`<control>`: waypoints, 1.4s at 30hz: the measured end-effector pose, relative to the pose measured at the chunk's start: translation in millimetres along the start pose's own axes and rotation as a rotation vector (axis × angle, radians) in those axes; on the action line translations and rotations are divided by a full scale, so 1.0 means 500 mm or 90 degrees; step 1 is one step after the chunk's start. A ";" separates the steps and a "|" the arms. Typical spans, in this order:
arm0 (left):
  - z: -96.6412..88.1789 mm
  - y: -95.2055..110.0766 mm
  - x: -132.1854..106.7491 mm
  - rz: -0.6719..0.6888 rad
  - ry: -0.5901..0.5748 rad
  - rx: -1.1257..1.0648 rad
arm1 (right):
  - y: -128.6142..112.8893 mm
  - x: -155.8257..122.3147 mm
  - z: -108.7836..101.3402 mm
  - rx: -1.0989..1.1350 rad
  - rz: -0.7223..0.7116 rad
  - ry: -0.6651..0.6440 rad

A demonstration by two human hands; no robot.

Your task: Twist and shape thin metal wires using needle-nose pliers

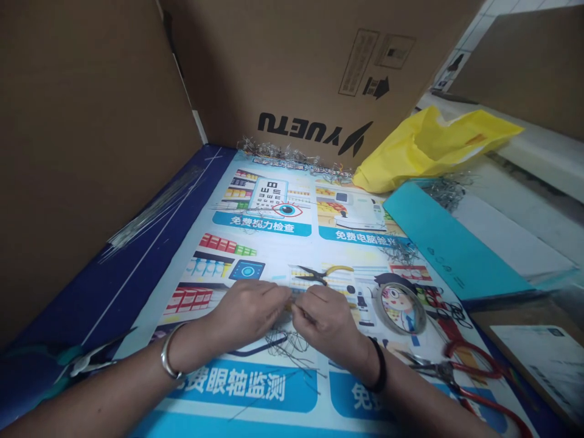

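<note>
My left hand [249,310] and my right hand [326,319] meet at the middle of a printed poster [274,243], fingers curled and pinched together over something small that I cannot make out. A tangle of thin wires [287,344] lies just under the hands. Yellow-handled pliers [323,274] lie right behind my fingers. A roll of clear tape [401,307] sits to the right of my right hand. My left wrist wears a silver bangle, my right a black band.
Red-handled scissors [460,374] lie at the right front. Green-handled pliers [77,362] lie at the left front. Long wire rods [150,213] rest on the blue left strip. Cardboard walls [296,67] stand behind and left. A yellow bag [429,146] and teal sheet [447,246] lie right.
</note>
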State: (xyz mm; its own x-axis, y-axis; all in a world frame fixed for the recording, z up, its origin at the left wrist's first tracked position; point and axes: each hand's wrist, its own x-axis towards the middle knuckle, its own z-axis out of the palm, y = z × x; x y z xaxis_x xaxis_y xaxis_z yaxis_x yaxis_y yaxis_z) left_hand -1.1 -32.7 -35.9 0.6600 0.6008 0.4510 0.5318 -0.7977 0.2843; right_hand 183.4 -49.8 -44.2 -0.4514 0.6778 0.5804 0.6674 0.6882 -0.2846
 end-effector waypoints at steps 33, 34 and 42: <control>0.000 -0.008 0.002 0.072 -0.066 0.098 | 0.002 -0.006 0.004 -0.013 0.011 0.000; 0.000 -0.007 0.002 0.073 -0.062 0.102 | 0.002 -0.006 0.004 -0.015 0.010 -0.002; -0.002 -0.009 0.007 0.076 -0.094 0.098 | 0.004 -0.006 0.006 -0.012 0.026 -0.004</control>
State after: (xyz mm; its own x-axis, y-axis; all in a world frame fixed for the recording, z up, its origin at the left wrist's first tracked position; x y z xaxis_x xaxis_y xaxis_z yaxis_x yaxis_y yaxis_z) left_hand -1.6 -26.9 -34.7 0.7875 0.5127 0.3421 0.5122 -0.8531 0.0995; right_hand 184.4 -49.7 -49.1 -0.4273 0.7064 0.5643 0.6965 0.6552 -0.2927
